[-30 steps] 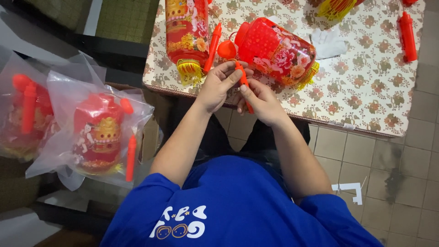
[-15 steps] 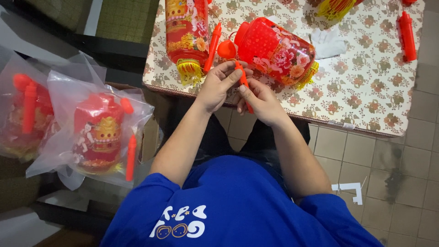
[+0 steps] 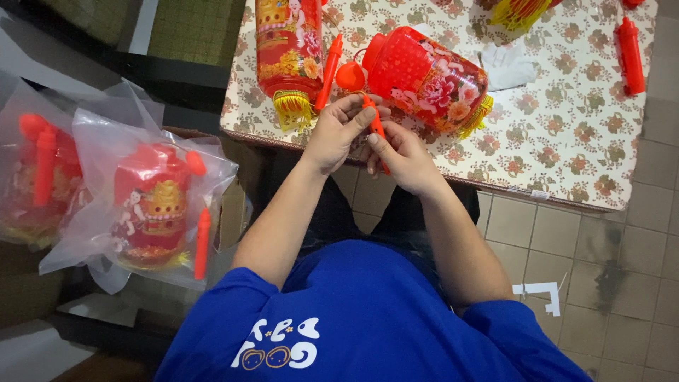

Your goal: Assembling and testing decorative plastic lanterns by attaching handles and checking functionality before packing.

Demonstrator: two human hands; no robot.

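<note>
Far left of frame: two clear plastic bags, the outer one (image 3: 39, 177) and a nearer bagged lantern (image 3: 152, 205), each holding a red lantern with an orange stick; both well apart from the hands.

Upper centre: floral-cloth table (image 3: 566, 141). On it a red lantern lying on its side (image 3: 286, 49), yellow fringe toward the table edge, with a loose orange handle (image 3: 329, 64) beside it.

Centre: left hand (image 3: 339, 131) and right hand (image 3: 403, 155) meet at the table's near edge around a thin orange stick (image 3: 375, 124). Left fingers closed, pinching the stick's upper end. Right fingers curled shut around its lower part. The stick's top sits just beside the orange cap of a second red lantern (image 3: 431, 78), lying on the table right of the hands.

Judgement: the stick is being fitted or adjusted at the lantern's cap end; the work calls for a steady pinch and fine alignment.

Upper right: white cloth (image 3: 509, 67), another red handle (image 3: 629, 53).
</note>
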